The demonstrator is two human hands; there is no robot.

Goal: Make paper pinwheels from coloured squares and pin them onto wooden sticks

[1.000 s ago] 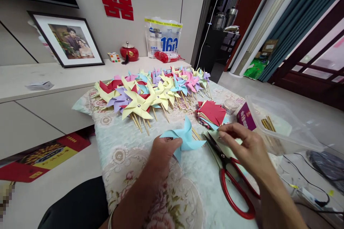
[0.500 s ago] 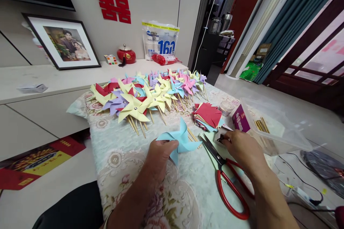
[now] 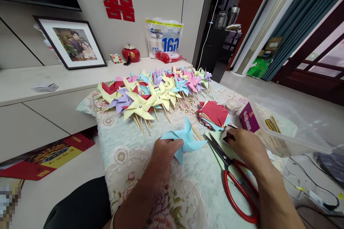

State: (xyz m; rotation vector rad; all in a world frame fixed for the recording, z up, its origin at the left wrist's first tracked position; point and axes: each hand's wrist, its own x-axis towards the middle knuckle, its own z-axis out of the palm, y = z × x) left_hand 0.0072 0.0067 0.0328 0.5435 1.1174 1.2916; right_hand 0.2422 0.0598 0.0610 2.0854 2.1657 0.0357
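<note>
- The left hand pinches the centre of a blue paper pinwheel between fingers and thumb, holding it low over the cloth-covered counter.
- The right hand, just right of the pinwheel, has its fingers curled on a small white box; what they pinch is hidden.
- The pinwheel looks light, thin and easily creased; its pinned centre is likely the safest hold.
- Red-handled scissors lie open between the hands.
- Beyond the pinwheel: stacked red paper squares, a spread of finished pinwheels, and a clear tub holding sticks.
</note>
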